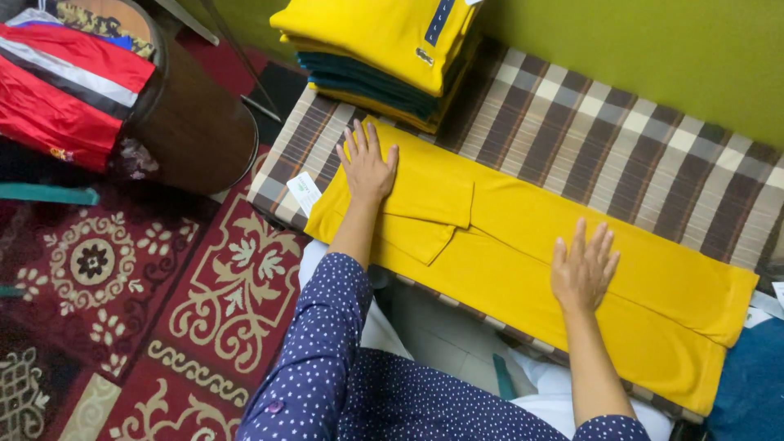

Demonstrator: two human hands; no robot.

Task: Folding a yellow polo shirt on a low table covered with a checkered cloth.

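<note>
My left hand [367,167] lies flat on the yellow shirt [531,245], fingers spread apart, pressing near the end where a white tag [304,193] sticks out; my right hand [581,269] lies flat too, fingers apart, farther along the same shirt; neither hand is gripping anything. The shirt is folded into a long strip, with a sleeve folded across it just beside my left hand; it lies on a brown and cream checked cloth [621,139] that covers the tabletop. At the far end of the cloth sits a pile of folded shirts [384,57], yellow with dark green ones in between. Behind is a green wall [653,49]. On the floor is a red carpet [163,286] with cream flowers; a round brown drum [192,122] stands there with red clothes [57,90] on top.
</note>
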